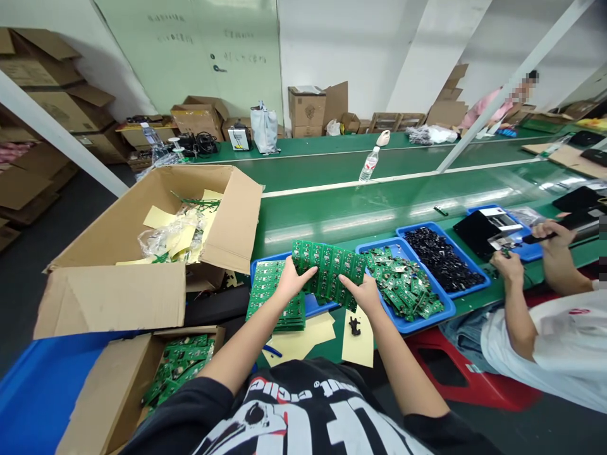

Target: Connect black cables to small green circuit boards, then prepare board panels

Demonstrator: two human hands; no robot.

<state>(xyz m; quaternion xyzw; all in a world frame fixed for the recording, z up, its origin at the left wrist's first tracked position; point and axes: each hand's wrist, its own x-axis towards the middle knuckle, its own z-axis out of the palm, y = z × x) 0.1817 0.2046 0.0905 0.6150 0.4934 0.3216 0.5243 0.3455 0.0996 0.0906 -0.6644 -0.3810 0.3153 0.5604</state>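
My left hand (294, 281) and my right hand (361, 294) both grip the lower edge of a green circuit board panel (328, 270), which is held up over a blue plastic tray. Beneath my left hand lies a stack of similar green panels (275, 297). Just right of my right hand, a blue tray (429, 319) holds loose green boards. Yellow paper sheets (358, 338) lie on the bench below my hands, and a small black part (355, 325) rests on one.
An open cardboard box (237, 215) with yellow sheets and plastic stands left of me, above another box (118, 373) of green boards. A tray of black parts (474, 287) sits to the right. A seated co-worker's hands (506, 265) work at the bench's right side.
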